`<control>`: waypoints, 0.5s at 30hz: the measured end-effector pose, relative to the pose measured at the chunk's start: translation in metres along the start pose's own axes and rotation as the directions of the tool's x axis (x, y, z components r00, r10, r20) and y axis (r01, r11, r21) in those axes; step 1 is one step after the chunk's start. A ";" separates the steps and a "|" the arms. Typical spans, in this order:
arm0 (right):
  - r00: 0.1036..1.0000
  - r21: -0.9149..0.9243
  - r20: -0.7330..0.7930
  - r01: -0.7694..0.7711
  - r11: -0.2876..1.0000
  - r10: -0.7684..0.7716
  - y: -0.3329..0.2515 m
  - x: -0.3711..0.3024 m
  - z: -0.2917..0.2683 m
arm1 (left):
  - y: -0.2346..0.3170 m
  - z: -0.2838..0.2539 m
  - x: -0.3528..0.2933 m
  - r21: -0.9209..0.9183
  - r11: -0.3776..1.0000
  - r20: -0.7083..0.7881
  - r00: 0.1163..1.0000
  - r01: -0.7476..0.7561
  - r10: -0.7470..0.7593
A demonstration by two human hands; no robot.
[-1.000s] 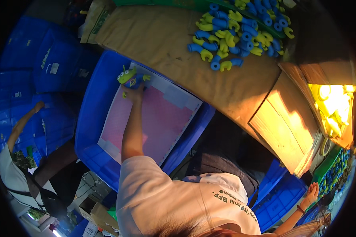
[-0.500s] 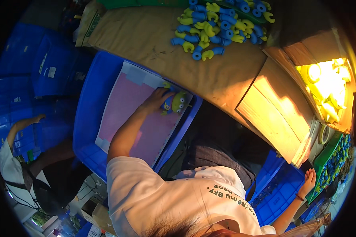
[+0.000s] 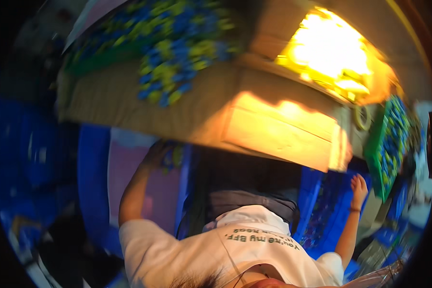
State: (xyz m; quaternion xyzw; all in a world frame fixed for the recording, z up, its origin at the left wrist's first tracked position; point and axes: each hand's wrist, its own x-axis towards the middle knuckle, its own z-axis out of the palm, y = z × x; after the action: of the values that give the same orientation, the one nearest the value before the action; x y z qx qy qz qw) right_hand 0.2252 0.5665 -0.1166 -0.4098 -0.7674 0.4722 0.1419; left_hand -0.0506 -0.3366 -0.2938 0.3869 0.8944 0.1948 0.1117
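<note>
Frame heavily motion-blurred. Left hand (image 3: 156,152) reaches out over the blue crate (image 3: 92,168) at the person's left, above the pale pink sheet (image 3: 129,177) lying inside it; fingers look curled around a small green-and-blue toy (image 3: 174,158) near the crate's right wall, though the blur leaves it unclear whether the grasp is closed on it. Right hand (image 3: 359,185) is out to the right, well apart from the left, fingers spread and holding nothing, hovering over another blue crate (image 3: 321,201) (contents dark, speckled, unreadable). Ahead, a tan table (image 3: 129,103) carries a heap of blue and yellow-green toys (image 3: 177,53) near its far edge. Right of the heap, an open cardboard box (image 3: 283,129), one flap toward the person, its inside washed out by bright yellow light. A green tray (image 3: 386,144) of more blue and green pieces stands at far right.
</note>
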 end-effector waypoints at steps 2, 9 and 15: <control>0.999 0.012 -0.012 0.031 0.999 -0.030 -0.008 -0.002 0.009 | 0.003 0.006 -0.001 0.131 0.986 0.081 0.990 0.103 -0.114; 0.997 0.113 -0.076 0.014 0.994 -0.006 0.011 -0.014 0.011 | 0.015 0.008 -0.001 0.557 0.774 0.151 0.880 0.301 -0.451; 0.994 0.191 -0.112 0.035 0.981 -0.014 0.043 -0.021 0.009 | 0.044 -0.050 0.002 0.387 0.824 0.215 0.829 0.413 -0.516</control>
State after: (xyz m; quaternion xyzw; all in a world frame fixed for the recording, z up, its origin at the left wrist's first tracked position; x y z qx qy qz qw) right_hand 0.2541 0.5546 -0.1535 -0.4101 -0.7142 0.5190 0.2289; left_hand -0.0409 -0.3204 -0.2302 0.1928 0.9524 -0.0517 0.2304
